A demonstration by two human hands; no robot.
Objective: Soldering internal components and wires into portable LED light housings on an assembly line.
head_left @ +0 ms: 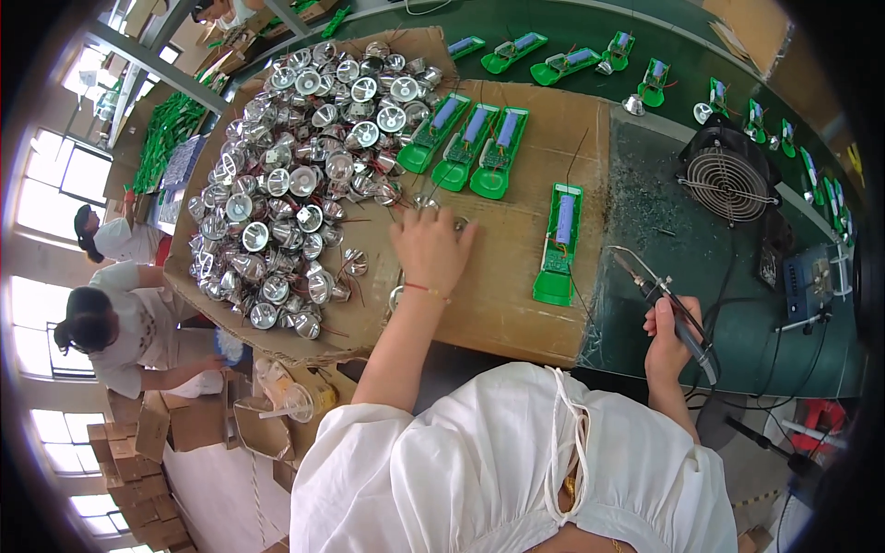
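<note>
My left hand (431, 249) reaches over the cardboard at the right edge of a heap of silver lamp reflectors (300, 180). Its thumb is spread from the fingers; one reflector (425, 201) shows at the fingertips, and a silver piece lies between thumb and forefinger. In my right hand (671, 341) is a soldering iron (680, 324), a thin curved metal tube fixed along it, its tip pointing up and left. Between the hands lies a green housing (558, 249) with a blue battery, a circuit board and loose wires. Three similar housings (464, 147) sit beside the heap.
A black fan with a round grille (728, 184) stands at right, near a blue soldering station (816, 276) with trailing cables. More green housings (562, 64) line the far belt. At left, co-workers (92, 318) are near cardboard boxes; a drink cup (300, 401) stands below the heap.
</note>
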